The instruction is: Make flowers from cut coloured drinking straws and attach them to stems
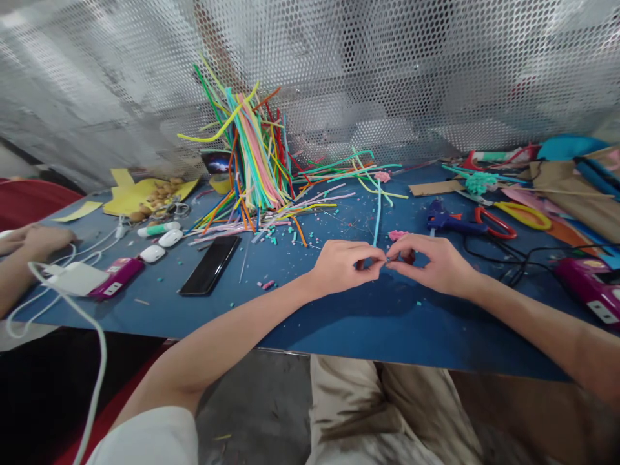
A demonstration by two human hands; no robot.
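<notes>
My left hand (346, 266) and my right hand (431, 263) meet fingertip to fingertip above the blue table (339, 323). Both are closed in a pinch around something small and dark between them, too small to name. A light blue pipe cleaner (378, 216) runs up from just behind my left fingertips, with a pink fuzzy piece (382, 175) near its top; whether my left hand holds it is unclear. Another pink piece (398, 236) lies just behind my right fingers.
A bundle of colourful pipe cleaners (256, 155) stands at the back. A black phone (210, 265) lies left, a blue glue gun (453, 220) and scissors (523, 215) right. At far left rests another person's hand (46, 240) near white cables. Purple power strips (117, 278) lie at both sides.
</notes>
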